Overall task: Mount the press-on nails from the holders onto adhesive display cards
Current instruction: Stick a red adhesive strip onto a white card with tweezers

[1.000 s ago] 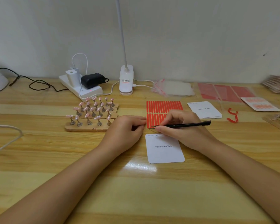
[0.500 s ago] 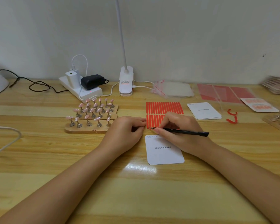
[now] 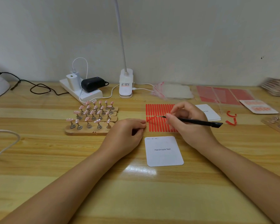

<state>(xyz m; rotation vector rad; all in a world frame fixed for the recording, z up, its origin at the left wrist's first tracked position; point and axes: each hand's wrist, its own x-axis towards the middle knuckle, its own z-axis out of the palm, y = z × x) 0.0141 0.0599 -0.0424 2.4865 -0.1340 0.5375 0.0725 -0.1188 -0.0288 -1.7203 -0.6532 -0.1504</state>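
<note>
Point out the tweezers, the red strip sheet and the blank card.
tweezers (image 3: 199,122), head view, mid black shaft.
red strip sheet (image 3: 157,109), head view, upper row.
blank card (image 3: 164,156), head view, lower white face.

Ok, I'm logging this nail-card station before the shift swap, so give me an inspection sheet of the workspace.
Surface: wooden table, glare patch near the card.
Job's things: nails on wooden holders; white card bare; red adhesive strip sheet, one strip lifted.
Clutter: spare cards, plastic bags, red scraps.
Grippers: left hand pins the sheet's edge; right hand holds black tweezers.
Cables: black cord, white leads at power strip.
Surroundings: plain wall, clip lamp.
</note>
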